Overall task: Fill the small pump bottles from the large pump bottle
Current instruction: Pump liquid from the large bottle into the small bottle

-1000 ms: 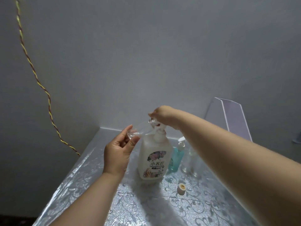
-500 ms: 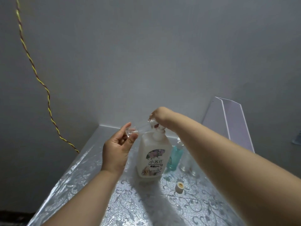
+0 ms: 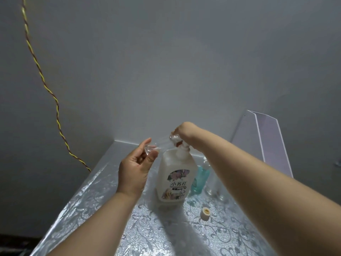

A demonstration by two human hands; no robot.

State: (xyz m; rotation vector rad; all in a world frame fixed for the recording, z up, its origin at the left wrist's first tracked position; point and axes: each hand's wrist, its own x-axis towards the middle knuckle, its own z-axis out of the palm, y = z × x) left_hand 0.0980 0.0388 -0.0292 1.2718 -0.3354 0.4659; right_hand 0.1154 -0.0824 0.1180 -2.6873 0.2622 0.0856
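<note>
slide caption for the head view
Left hand holds small clear bottle at large pump bottle; right hand on its top.

The table (image 3: 88, 206) in front of me wears a silvery cover embossed with curling leaves and flowers, and it runs back into the corner of the walls. Toward its far side the large pump bottle (image 3: 175, 180), white with a flowered label, stands upright on the cover. Just behind it to the right stands a small teal bottle (image 3: 200, 179). Right of that are some small clear bottles (image 3: 212, 187), partly hidden by my right forearm (image 3: 258, 182). Nearer me, right of the large pump bottle and apart from it, a small cream cap (image 3: 205, 213) sits open end up.
</note>
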